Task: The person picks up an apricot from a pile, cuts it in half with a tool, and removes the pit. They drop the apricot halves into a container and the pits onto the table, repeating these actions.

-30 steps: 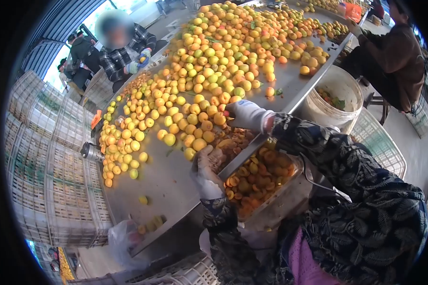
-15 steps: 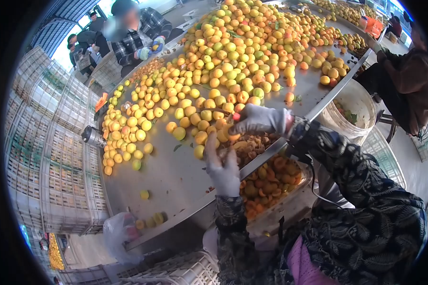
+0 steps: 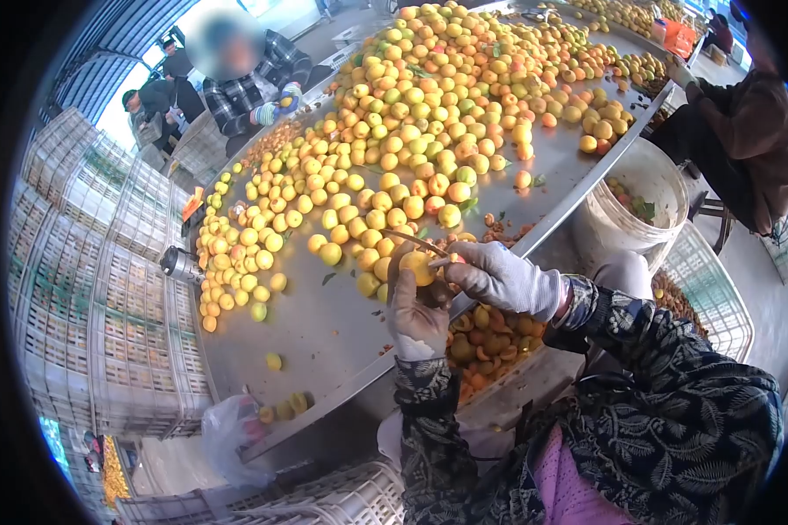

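Note:
My left hand (image 3: 418,319), in a pale stained glove, holds a yellow apricot (image 3: 418,268) above the table's near edge. My gloved right hand (image 3: 502,278) is closed on a small tool with a thin curved blade (image 3: 413,242), which lies against the top of that fruit. A large heap of yellow-orange apricots (image 3: 429,114) covers the metal table (image 3: 306,350) beyond my hands. Below the edge, under my hands, a container holds halved apricots (image 3: 490,337).
A white bucket (image 3: 643,206) stands to the right, near a seated person (image 3: 744,140). Across the table, another person (image 3: 249,79) wears gloves. Stacked crates (image 3: 105,289) rise at the left. A plastic bag (image 3: 232,437) hangs at the near corner.
Both hands have come together around an apricot. The right hand has moved lower, off the table's fruit, and the curved blade now shows clearly. The view has shifted slightly.

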`<move>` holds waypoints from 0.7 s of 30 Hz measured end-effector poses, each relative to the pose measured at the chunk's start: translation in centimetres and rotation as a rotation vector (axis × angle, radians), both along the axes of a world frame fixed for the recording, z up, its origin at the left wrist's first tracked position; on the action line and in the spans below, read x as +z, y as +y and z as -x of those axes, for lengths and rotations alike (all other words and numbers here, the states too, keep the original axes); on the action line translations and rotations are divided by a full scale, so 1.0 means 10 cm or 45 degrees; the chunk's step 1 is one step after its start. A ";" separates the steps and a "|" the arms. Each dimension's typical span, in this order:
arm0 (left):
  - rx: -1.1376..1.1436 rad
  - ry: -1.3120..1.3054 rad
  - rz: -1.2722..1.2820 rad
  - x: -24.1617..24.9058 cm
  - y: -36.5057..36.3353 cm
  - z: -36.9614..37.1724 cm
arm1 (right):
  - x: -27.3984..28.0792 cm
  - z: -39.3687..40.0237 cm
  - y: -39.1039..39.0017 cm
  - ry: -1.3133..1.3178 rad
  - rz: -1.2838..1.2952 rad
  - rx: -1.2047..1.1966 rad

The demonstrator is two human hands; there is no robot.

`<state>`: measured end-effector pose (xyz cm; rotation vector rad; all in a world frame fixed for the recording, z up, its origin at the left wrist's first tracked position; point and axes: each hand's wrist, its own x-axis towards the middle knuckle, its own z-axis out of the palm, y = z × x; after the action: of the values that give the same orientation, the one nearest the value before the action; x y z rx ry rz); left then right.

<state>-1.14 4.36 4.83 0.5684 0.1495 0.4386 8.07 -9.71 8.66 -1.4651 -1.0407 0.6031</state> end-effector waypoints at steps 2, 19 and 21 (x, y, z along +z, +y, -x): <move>-0.006 0.034 -0.114 0.01 -0.01 0.02 | -0.03 0.00 0.03 -0.027 0.000 -0.067; 0.036 0.136 -0.137 -0.10 -0.05 -0.02 | -0.15 0.08 0.07 -0.042 -0.039 -0.128; 0.040 0.144 -0.145 -0.11 -0.06 -0.02 | -0.10 0.13 0.05 -0.054 -0.029 -0.162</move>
<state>-0.96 3.73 3.75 0.7042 0.2431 0.4476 6.74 -9.17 7.65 -1.5172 -0.9761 0.4697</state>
